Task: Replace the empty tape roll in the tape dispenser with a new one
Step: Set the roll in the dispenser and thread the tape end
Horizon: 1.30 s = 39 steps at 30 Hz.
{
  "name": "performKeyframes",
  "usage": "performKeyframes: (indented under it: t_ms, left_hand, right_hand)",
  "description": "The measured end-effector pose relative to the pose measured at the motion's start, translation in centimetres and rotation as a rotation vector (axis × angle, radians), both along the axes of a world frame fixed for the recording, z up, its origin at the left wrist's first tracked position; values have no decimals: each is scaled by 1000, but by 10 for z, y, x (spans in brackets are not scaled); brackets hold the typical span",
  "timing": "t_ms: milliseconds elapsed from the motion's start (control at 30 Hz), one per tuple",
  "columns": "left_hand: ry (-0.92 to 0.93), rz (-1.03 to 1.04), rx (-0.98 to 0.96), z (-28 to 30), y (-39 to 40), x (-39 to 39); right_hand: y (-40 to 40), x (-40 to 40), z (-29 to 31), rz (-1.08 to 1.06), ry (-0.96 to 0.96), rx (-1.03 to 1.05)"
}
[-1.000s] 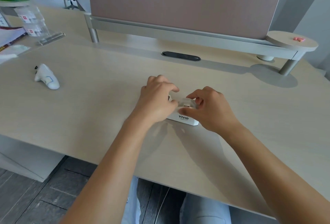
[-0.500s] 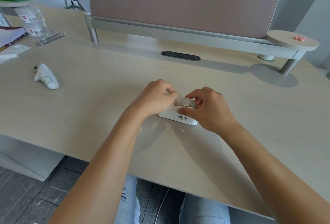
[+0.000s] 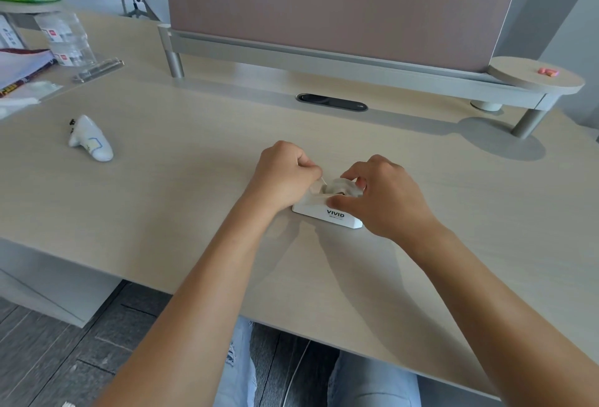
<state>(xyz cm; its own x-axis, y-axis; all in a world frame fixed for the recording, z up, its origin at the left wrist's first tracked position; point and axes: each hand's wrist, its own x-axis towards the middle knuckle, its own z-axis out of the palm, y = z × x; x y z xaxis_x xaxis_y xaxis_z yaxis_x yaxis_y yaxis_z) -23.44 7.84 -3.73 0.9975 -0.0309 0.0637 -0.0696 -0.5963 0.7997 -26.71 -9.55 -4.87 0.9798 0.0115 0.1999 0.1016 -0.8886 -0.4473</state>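
A white tape dispenser [image 3: 327, 213] marked VIVID stands on the pale wooden desk [image 3: 194, 205] in front of me. A clear tape roll [image 3: 342, 185] sits in its cradle. My right hand [image 3: 385, 194] grips the roll and the dispenser's right end from above. My left hand [image 3: 285, 175] is at the dispenser's left end, fingers pinched on a thin strip of tape [image 3: 319, 182] drawn from the roll. The cutter end is hidden behind my left hand.
A white handheld controller [image 3: 90, 142] lies at the left. Clear plastic containers [image 3: 68, 38] and papers [image 3: 22, 66] crowd the far left corner. A divider panel [image 3: 337, 8] on a rail closes the back, with a round shelf [image 3: 536, 79] at right and a cable slot [image 3: 332, 102].
My left hand has slid leftward off the roll and now pinches a strip of tape pulled out toward the left. My right hand stays on the roll.
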Motion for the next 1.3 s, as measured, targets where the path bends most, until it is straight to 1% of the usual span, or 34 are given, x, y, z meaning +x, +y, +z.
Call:
performKeyframes:
  t_ms: [100,167,300,500,667,767,867,1000,1300]
  left_hand:
    - [29,81,-123,-3,-2,-3]
    - [12,103,-160,-3,-2,-5]
    - [-38,69,-150,-4,-4,-6]
    - [-57,50,-154,-4,0,-2]
    - [-35,112,-200,-8,6,-1]
    - [4,137,-297,-16,8,0]
    - [-19,164,-367,-21,12,1]
    - [38,175,-549,-21,16,-2]
    - [69,231,-735,-27,23,1]
  right_hand:
    - [3,0,4,-10,12,-48]
    - [4,0,5,-14,15,-51]
    - [3,0,5,-26,26,-27]
    - [3,0,5,-29,45,-25]
    - [4,-1,7,-42,47,-30]
    - [6,-2,6,-50,39,-31]
    - [7,-4,5,-57,27,-30]
    - [8,-6,5,-56,10,-20]
    - [21,6,-3,-79,-80,171]
